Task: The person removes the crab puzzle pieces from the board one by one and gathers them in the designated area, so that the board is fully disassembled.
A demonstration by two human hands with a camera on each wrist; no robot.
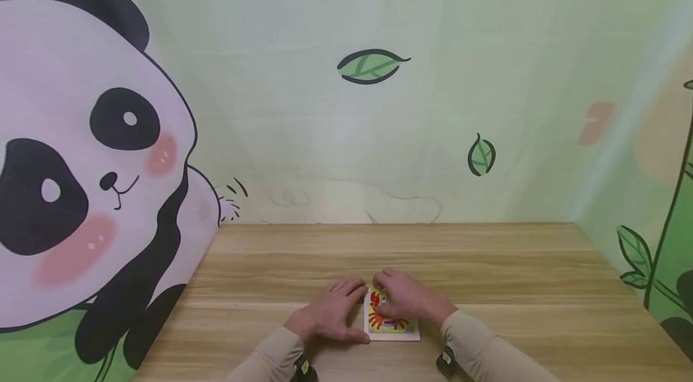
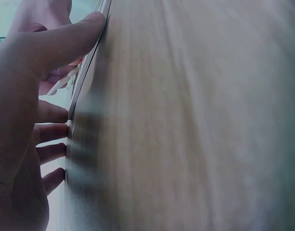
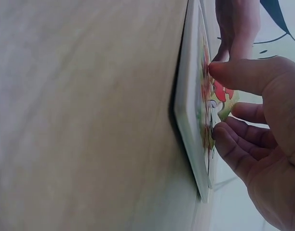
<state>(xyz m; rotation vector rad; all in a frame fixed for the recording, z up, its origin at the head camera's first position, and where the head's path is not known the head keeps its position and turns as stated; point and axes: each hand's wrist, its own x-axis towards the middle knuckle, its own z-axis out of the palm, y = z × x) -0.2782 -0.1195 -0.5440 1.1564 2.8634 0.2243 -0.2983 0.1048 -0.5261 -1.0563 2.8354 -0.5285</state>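
A small crab jigsaw puzzle (image 1: 391, 326) with a white border lies flat on the wooden table, a red crab on its yellow ground. My right hand (image 1: 403, 295) is over its upper part, holding a puzzle piece (image 3: 225, 98) that stands tilted up from the picture. The thumb of that hand touches the puzzle's face, and its fingers are bent near the piece. My left hand (image 1: 335, 311) lies along the puzzle's left side, thumb at the near left corner and fingers spread with tips on the table. Part of the picture is hidden under the right hand.
The wooden table (image 1: 260, 261) ends at a printed backdrop with leaves (image 1: 373, 67) behind it. A large panda print (image 1: 124, 177) covers the left side. Each sleeved wrist wears a dark strapped device (image 1: 446, 361).
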